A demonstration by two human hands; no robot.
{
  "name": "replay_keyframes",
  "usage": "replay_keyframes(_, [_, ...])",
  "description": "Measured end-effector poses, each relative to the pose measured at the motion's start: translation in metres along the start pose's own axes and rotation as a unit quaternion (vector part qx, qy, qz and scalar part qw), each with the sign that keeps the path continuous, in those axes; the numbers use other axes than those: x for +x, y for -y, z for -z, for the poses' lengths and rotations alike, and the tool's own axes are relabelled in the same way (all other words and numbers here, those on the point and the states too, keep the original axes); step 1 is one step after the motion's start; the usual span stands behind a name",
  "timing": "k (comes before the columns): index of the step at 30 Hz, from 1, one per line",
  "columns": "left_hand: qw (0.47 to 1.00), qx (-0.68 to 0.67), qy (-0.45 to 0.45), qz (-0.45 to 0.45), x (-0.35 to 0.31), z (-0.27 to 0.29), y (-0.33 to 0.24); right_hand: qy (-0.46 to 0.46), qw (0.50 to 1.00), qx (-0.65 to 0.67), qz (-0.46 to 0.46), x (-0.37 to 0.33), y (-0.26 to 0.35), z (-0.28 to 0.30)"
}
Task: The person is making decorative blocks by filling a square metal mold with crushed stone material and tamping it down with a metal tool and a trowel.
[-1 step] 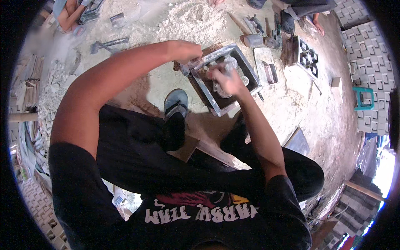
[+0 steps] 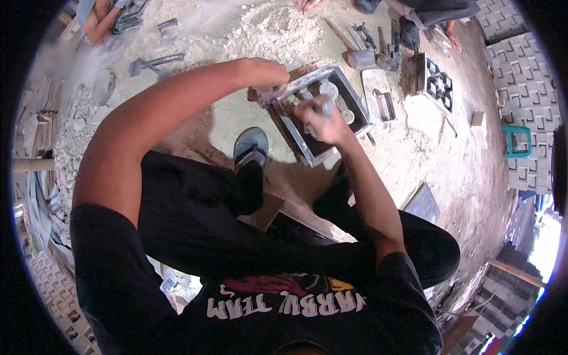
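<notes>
In front of my feet stands a dark metal mould box (image 2: 357,97) with greyish dusty rims and several pale round pieces (image 2: 348,116) inside. At the box's far left corner is my left hand (image 2: 267,73), its fingers curled down; what they hold is hidden behind the hand. Over the inside of the box, my right hand (image 2: 326,123) is closed round a grey object (image 2: 323,105). Motion blur smears that object, so its kind cannot be made out.
Right of the box lies a trowel-like float (image 2: 384,106), then a patterned openwork block (image 2: 438,86). A mallet (image 2: 360,58) and other tools lie beyond. Powder (image 2: 278,29) is heaped at the back. Other people sit at the far edge. A green stool (image 2: 518,142) stands right.
My right hand has shifted slightly with the grey object, uncovering more of the round pieces. My left hand stays at the box corner.
</notes>
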State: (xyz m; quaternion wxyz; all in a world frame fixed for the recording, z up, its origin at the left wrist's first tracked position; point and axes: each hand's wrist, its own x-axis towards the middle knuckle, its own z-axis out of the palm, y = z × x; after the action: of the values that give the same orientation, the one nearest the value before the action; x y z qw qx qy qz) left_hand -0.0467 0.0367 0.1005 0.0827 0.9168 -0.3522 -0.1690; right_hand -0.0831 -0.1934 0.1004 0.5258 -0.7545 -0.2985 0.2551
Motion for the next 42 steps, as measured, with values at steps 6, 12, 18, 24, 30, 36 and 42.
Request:
replay_keyframes(6, [0.996, 0.050, 0.076, 0.018, 0.013, 0.010, -0.005, -0.087, 0.993, 0.077, -0.038, 0.005, -0.004, -0.011])
replay_keyframes(12, [0.996, 0.068, 0.045, 0.022, 0.027, 0.003, 0.017, 0.015, 0.994, -0.096, 0.058, 0.013, -0.016, -0.009])
replay_keyframes(18, [0.996, -0.048, -0.042, 0.070, -0.002, -0.015, 0.076, -0.121, 0.984, 0.019, 0.132, 0.048, -0.003, -0.042])
replay_keyframes(24, [0.964, 0.097, 0.122, 0.214, -0.007, 0.024, 0.031, -0.191, 0.981, -0.020, 0.026, 0.063, 0.028, -0.019])
replay_keyframes(30, [0.969, 0.097, 0.115, 0.197, -0.014, 0.030, 0.036, -0.222, 0.972, 0.040, 0.061, 0.075, 0.021, -0.004])
replay_keyframes(36, [0.976, 0.068, 0.123, 0.166, -0.002, 0.032, 0.030, -0.296, 0.946, 0.093, 0.090, 0.086, 0.024, 0.005])
replay_keyframes(42, [0.980, 0.042, 0.105, 0.161, 0.000, 0.034, 0.024, -0.327, 0.924, 0.031, 0.194, 0.081, 0.019, 0.002])
